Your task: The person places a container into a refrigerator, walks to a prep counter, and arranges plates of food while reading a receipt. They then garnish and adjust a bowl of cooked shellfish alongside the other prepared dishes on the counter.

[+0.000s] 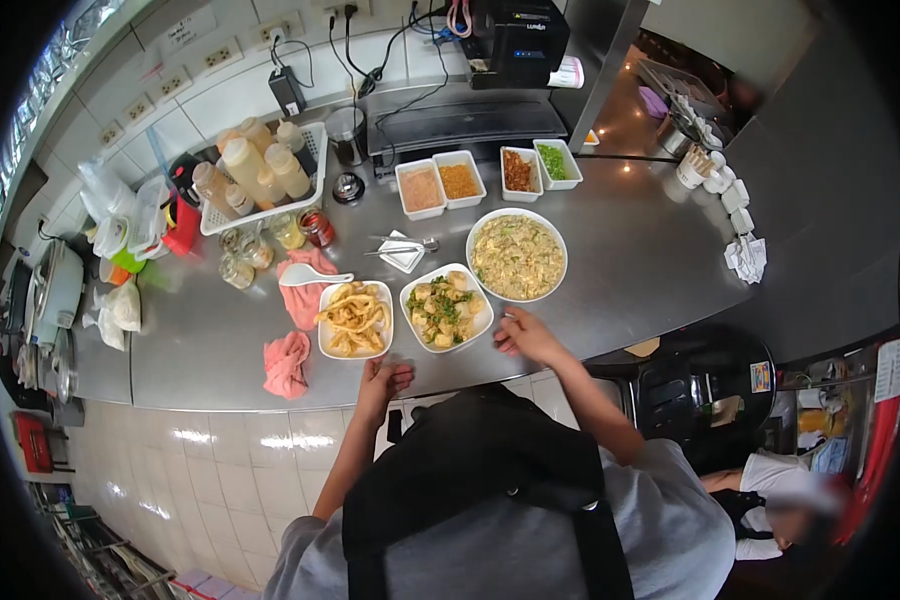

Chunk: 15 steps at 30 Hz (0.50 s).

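At the counter's front edge, my left hand (385,380) is open and empty, just below a square white dish of golden fried strips (354,320). My right hand (525,335) is also open, fingers loosely curled, near the right side of a second square dish with tofu-like cubes and chopped greens (446,308). Above my right hand sits a large round bowl of pale yellow food (517,255). A white spoon (315,275) lies on a pink cloth (305,300) behind the fried strips. Metal utensils (403,246) rest on a small white dish.
Four small white containers of toppings, one holding chopped greens (555,162), stand behind the bowl. A white basket of squeeze bottles (315,190) and glass jars (237,270) are at left. Another pink cloth (287,364) lies near the edge. A person (770,490) is at lower right.
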Available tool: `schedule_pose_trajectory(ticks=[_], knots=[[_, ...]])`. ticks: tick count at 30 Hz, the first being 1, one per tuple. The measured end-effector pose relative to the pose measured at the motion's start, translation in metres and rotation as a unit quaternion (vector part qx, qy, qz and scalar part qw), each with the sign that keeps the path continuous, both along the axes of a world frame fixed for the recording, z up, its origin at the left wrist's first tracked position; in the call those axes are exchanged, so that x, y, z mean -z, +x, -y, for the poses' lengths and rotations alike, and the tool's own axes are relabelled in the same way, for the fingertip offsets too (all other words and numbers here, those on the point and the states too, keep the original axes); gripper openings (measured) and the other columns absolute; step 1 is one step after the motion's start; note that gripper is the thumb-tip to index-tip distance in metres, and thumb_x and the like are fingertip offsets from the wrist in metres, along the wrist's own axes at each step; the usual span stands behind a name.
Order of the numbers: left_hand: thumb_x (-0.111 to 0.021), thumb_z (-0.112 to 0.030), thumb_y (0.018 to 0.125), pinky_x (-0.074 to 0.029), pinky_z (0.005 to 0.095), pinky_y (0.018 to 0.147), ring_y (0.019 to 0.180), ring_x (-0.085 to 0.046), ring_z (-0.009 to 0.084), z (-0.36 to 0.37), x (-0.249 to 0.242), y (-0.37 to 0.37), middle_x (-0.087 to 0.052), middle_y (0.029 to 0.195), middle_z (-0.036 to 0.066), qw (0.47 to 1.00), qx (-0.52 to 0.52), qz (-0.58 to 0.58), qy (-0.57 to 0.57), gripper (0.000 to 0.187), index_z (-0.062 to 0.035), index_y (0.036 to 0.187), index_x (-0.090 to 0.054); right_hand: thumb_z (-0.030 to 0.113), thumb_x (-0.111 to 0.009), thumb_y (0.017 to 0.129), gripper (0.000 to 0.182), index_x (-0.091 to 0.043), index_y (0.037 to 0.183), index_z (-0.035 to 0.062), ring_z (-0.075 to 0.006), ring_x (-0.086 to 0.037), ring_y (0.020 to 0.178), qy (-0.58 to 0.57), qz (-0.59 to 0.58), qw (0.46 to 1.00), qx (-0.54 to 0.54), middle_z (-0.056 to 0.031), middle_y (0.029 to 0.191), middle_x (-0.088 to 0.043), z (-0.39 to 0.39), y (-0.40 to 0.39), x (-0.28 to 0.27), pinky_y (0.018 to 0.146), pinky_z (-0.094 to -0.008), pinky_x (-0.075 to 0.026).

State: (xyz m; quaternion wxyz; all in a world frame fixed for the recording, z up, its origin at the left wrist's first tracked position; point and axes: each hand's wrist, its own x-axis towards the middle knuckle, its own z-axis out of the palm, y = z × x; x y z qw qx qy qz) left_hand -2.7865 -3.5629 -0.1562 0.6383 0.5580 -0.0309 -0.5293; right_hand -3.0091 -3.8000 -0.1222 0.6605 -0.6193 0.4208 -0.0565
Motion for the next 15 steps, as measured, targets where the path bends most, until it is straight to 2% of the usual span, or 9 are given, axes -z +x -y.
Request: schedule_pose_trajectory(ticks=[1, 2, 4, 5, 6, 9, 12, 13, 15], knots=[[-0.049, -0.013, 0.092, -0.053, 0.0367, 0.077, 0.085, -0.064, 0.0251, 0.0, 0.009, 0.006, -0.061, 0.102, 0.018, 1.0, 0.002, -0.003, -0.025, 0.038, -0.008, 0.122, -0.027, 0.022, -0.041, 0.097, 0.042, -0.036, 0.133, -0.0006, -0.0197, -0.064, 0.068, 0.026, 0.026, 0.999, 0.033, -0.0143, 0.088, -0.062, -0.006, 0.009, 0.005, 0.06, -0.0318, -0.054], [-0.049, -0.013, 0.092, -0.053, 0.0367, 0.077, 0.085, -0.064, 0.0251, 0.001, 0.008, 0.007, -0.061, 0.102, 0.018, 1.0, 0.003, 0.002, -0.03, 0.038, -0.008, 0.122, -0.027, 0.022, -0.041, 0.097, 0.042, -0.036, 0.133, -0.0006, -0.0197, -0.064, 0.068, 0.021, 0.032, 0.999, 0.033, -0.0143, 0.088, -0.062, -0.01, 0.017, 0.012, 0.06, -0.0318, -0.054], [-0.051, -0.012, 0.09, -0.053, 0.0371, 0.077, 0.086, -0.064, 0.026, 0.006, 0.002, 0.003, -0.059, 0.103, 0.019, 0.995, -0.091, -0.018, -0.046, 0.044, -0.0088, 0.124, -0.023, 0.019, -0.033, 0.1, 0.04, -0.028, 0.136, 0.002, -0.0207, -0.065, 0.069, 0.032, 0.034, 0.999, 0.011, -0.0179, 0.094, -0.062, -0.011, 0.031, 0.023, 0.06, -0.033, -0.056], [-0.051, -0.006, 0.088, -0.053, 0.0386, 0.078, 0.087, -0.063, 0.0279, 0.009, -0.001, 0.003, -0.056, 0.107, 0.019, 0.99, -0.129, -0.044, -0.033, 0.055, -0.0113, 0.13, -0.016, 0.017, -0.03, 0.1, 0.036, -0.031, 0.133, 0.0016, -0.0216, -0.065, 0.069, 0.027, 0.027, 0.999, -0.01, -0.0177, 0.095, -0.062, -0.011, 0.038, 0.022, 0.061, -0.0343, -0.057], [-0.051, -0.006, 0.088, -0.053, 0.0386, 0.078, 0.087, -0.063, 0.0279, 0.008, -0.001, 0.003, -0.056, 0.107, 0.019, 0.991, -0.124, -0.041, -0.037, 0.055, -0.0113, 0.13, -0.016, 0.017, -0.03, 0.1, 0.036, -0.031, 0.133, 0.0016, -0.0216, -0.065, 0.069, 0.023, 0.03, 0.999, -0.005, -0.0177, 0.095, -0.062, -0.012, 0.042, 0.022, 0.061, -0.0343, -0.057], [-0.044, 0.006, 0.082, -0.054, 0.0394, 0.076, 0.085, -0.063, 0.0281, -0.002, 0.009, 0.006, -0.049, 0.113, 0.02, 0.976, -0.215, -0.007, -0.028, 0.077, -0.0183, 0.142, -0.002, 0.015, -0.029, 0.099, 0.036, -0.032, 0.132, 0.0018, -0.0217, -0.066, 0.068, 0.044, 0.036, 0.998, 0.041, -0.0177, 0.096, -0.061, -0.016, 0.048, 0.014, 0.06, -0.0338, -0.058], [-0.043, 0.007, 0.082, -0.054, 0.0356, 0.07, 0.082, -0.063, 0.027, -0.012, 0.016, 0.015, -0.048, 0.115, 0.017, 0.963, -0.245, 0.113, -0.002, 0.074, -0.018, 0.143, -0.009, 0.014, -0.029, 0.099, 0.036, -0.032, 0.132, 0.0018, -0.0218, -0.066, 0.067, 0.064, 0.043, 0.995, 0.061, -0.0176, 0.098, -0.061, -0.02, 0.049, 0.01, 0.059, -0.0329, -0.058], [-0.043, 0.007, 0.082, -0.054, 0.0356, 0.07, 0.082, -0.063, 0.027, -0.014, 0.017, 0.02, -0.048, 0.115, 0.017, 0.963, -0.243, 0.115, -0.003, 0.074, -0.018, 0.143, -0.009, 0.014, -0.03, 0.098, 0.036, -0.033, 0.132, 0.0016, -0.0216, -0.066, 0.067, 0.06, 0.041, 0.995, 0.061, -0.0175, 0.099, -0.061, -0.018, 0.048, 0.015, 0.058, -0.0324, -0.058], [-0.042, -0.001, 0.087, -0.053, 0.0306, 0.064, 0.078, -0.062, 0.0226, -0.019, 0.016, 0.033, -0.05, 0.111, 0.012, 0.947, -0.286, 0.142, -0.029, 0.059, -0.0128, 0.141, -0.022, 0.014, -0.03, 0.098, 0.036, -0.033, 0.132, 0.0014, -0.0213, -0.066, 0.067, 0.057, 0.039, 0.996, 0.061, -0.0175, 0.099, -0.061, -0.018, 0.048, 0.015, 0.058, -0.0319, -0.058]])
